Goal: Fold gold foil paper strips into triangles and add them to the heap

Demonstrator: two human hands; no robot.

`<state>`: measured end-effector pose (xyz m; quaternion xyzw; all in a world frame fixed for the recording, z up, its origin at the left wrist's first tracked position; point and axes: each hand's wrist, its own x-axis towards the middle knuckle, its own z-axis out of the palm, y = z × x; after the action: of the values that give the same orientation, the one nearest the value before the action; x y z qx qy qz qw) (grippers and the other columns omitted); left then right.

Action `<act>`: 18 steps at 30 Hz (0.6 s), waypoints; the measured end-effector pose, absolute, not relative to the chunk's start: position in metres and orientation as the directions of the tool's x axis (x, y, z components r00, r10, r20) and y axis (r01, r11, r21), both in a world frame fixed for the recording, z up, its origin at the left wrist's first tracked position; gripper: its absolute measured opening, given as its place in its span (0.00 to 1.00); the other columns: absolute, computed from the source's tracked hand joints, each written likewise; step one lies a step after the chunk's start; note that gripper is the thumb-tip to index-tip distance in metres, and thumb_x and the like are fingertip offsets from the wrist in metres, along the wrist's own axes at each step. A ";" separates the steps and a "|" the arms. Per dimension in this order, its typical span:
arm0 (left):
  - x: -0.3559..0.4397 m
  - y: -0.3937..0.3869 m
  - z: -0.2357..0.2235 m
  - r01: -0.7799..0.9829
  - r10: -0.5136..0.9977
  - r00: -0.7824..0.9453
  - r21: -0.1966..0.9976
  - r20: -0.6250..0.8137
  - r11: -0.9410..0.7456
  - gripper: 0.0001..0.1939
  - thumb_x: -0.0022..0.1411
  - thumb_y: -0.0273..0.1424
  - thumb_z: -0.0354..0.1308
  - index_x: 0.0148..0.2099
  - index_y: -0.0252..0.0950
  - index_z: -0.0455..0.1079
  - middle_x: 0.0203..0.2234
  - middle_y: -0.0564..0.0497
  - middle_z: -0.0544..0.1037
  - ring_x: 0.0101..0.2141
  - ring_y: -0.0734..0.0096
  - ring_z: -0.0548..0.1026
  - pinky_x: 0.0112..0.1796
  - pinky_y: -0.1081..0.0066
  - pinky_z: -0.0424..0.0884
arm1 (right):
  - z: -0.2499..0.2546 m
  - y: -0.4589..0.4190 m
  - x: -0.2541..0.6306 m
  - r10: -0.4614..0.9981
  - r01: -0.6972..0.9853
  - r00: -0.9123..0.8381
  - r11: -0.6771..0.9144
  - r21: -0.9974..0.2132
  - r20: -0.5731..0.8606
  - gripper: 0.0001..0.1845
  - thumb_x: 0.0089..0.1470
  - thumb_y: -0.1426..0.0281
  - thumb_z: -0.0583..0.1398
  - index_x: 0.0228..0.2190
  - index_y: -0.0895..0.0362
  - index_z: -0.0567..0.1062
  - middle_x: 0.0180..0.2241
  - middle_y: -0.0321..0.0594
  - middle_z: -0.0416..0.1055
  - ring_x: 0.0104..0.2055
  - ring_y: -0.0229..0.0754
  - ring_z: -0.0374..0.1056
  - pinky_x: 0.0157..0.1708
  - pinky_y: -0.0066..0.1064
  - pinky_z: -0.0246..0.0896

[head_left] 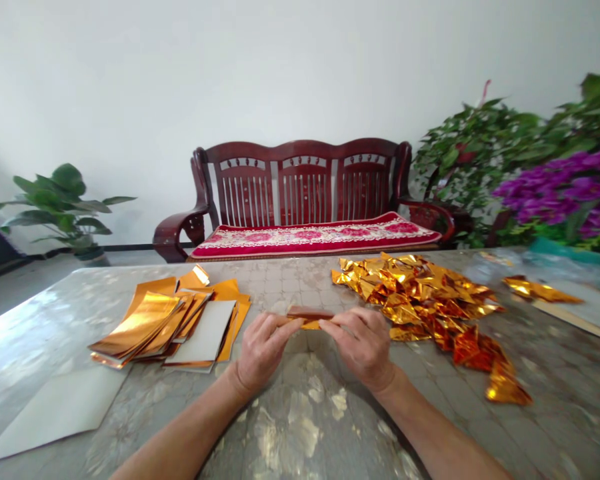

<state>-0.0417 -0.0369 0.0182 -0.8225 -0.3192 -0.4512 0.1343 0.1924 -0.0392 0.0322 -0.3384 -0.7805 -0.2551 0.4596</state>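
A narrow, partly folded sheet of gold foil paper (311, 313) is stretched between my two hands, just above the middle of the table. My left hand (265, 347) pinches its left end, the fingers closed on it. On the other end, my right hand (363, 343) closes thumb and fingers in the same way. Left of my hands lies a loose stack of flat gold foil sheets (145, 320), some with the pale backing up. To the right spreads a heap of folded gold foil pieces (410, 287), several trailing toward the front.
A pale sheet (60, 407) lies at the table's left front. Clear plastic (497, 263), another folded piece (543, 290) and a flat board (585, 310) are at the right. Behind the patterned table (300, 413) stands a dark red wooden bench (305, 180), with plants on both sides.
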 end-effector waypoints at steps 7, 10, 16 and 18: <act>-0.035 -0.036 0.006 0.793 0.659 0.502 0.006 0.560 -0.610 0.12 0.67 0.27 0.52 0.47 0.44 0.74 0.34 0.50 0.73 0.36 0.67 0.68 0.36 0.70 0.66 | 0.013 -0.025 0.186 0.517 0.759 -0.505 0.647 0.071 0.691 0.07 0.60 0.72 0.60 0.31 0.52 0.78 0.29 0.37 0.73 0.38 0.43 0.60 0.38 0.36 0.50; -0.034 -0.035 0.005 0.808 0.728 0.525 0.009 0.442 -0.588 0.10 0.68 0.29 0.51 0.41 0.43 0.75 0.34 0.50 0.72 0.37 0.68 0.68 0.35 0.71 0.65 | 0.008 -0.024 0.185 0.602 0.772 -0.537 0.633 0.057 0.590 0.07 0.59 0.71 0.60 0.29 0.53 0.77 0.30 0.38 0.71 0.39 0.43 0.59 0.37 0.36 0.49; -0.035 -0.029 0.006 0.827 0.786 0.508 0.056 0.353 -0.560 0.14 0.70 0.32 0.49 0.36 0.41 0.75 0.33 0.49 0.73 0.37 0.67 0.68 0.35 0.71 0.64 | 0.007 -0.024 0.188 0.699 0.781 -0.560 0.625 0.000 0.445 0.08 0.61 0.70 0.58 0.32 0.53 0.78 0.32 0.38 0.71 0.40 0.43 0.60 0.39 0.35 0.51; -0.037 -0.027 0.005 0.824 0.807 0.485 0.133 0.338 -0.551 0.14 0.69 0.32 0.49 0.37 0.42 0.76 0.33 0.50 0.74 0.37 0.67 0.69 0.36 0.71 0.64 | 0.007 -0.024 0.189 0.720 0.779 -0.557 0.625 -0.038 0.413 0.08 0.62 0.69 0.58 0.34 0.52 0.78 0.33 0.38 0.72 0.41 0.43 0.61 0.40 0.35 0.52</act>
<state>-0.0367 -0.0271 0.0051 -0.8613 -0.4734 -0.1832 0.0237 0.1893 -0.0238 0.0068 -0.4264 -0.8793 -0.0747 0.1987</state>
